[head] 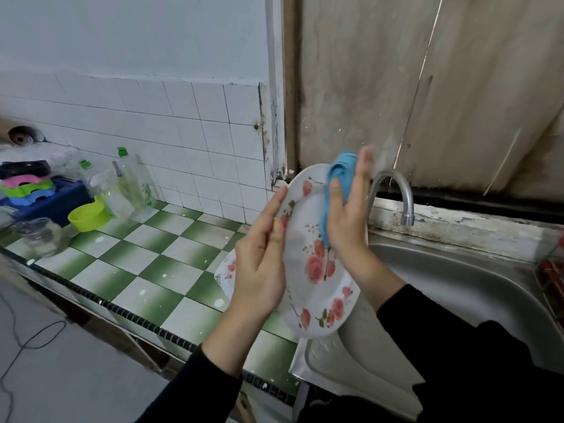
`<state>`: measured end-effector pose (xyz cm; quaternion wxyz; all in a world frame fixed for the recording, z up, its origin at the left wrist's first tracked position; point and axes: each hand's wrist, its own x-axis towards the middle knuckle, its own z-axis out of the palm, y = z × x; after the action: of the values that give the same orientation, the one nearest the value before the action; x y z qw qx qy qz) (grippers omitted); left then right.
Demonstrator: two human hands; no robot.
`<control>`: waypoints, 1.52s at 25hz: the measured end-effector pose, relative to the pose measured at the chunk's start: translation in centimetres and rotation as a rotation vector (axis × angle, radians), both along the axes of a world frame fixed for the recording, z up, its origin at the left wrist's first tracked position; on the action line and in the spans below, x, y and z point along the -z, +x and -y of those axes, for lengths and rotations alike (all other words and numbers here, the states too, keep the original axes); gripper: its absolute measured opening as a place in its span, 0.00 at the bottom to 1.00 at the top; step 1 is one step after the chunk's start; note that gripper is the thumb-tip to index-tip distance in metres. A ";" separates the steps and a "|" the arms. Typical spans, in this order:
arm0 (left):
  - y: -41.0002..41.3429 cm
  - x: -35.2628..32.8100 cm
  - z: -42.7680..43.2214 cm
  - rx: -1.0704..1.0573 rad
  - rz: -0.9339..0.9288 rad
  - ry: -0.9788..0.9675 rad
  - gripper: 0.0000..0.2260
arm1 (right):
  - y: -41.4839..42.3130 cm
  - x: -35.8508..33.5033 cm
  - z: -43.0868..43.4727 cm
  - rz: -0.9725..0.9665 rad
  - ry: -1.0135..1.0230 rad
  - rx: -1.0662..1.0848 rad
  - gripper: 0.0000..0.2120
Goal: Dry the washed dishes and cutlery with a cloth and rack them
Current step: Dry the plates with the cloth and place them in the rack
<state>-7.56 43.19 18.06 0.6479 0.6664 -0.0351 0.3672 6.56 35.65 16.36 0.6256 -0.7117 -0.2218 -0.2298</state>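
A white plate with pink roses (pixel 308 239) is held upright over the edge of the sink. My left hand (pixel 262 257) grips its left rim, thumb on the front and fingers behind. My right hand (pixel 348 209) presses a blue cloth (pixel 341 169) flat against the upper right of the plate's face, fingers straight. A second floral plate (pixel 225 270) lies on the counter below, mostly hidden by my left hand.
A steel sink (pixel 457 285) and curved tap (pixel 396 190) are on the right. A red wire rack (pixel 552 279) shows at the right edge. On the green checked counter (pixel 146 254), far left, stand a green bowl (pixel 88 215), a glass jar (pixel 42 236), bottles (pixel 134 184) and stacked plastic items.
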 end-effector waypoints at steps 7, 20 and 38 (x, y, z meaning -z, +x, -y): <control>-0.4 -2.1 -2.9 -0.040 0.103 -0.191 0.14 | -3.2 7.2 1.4 0.368 -0.321 -0.307 0.28; -1.0 -2.5 -2.6 -0.004 0.115 -0.158 0.15 | -2.9 9.7 1.9 0.607 -0.391 -0.335 0.29; -1.0 -2.0 -3.0 -0.052 0.048 -0.234 0.13 | -0.5 9.1 2.1 0.096 -0.209 -0.155 0.29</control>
<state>-8.58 46.18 20.10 0.7103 0.5782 0.0099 0.4013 6.06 33.59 7.30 0.5525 -0.7421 -0.3284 -0.1904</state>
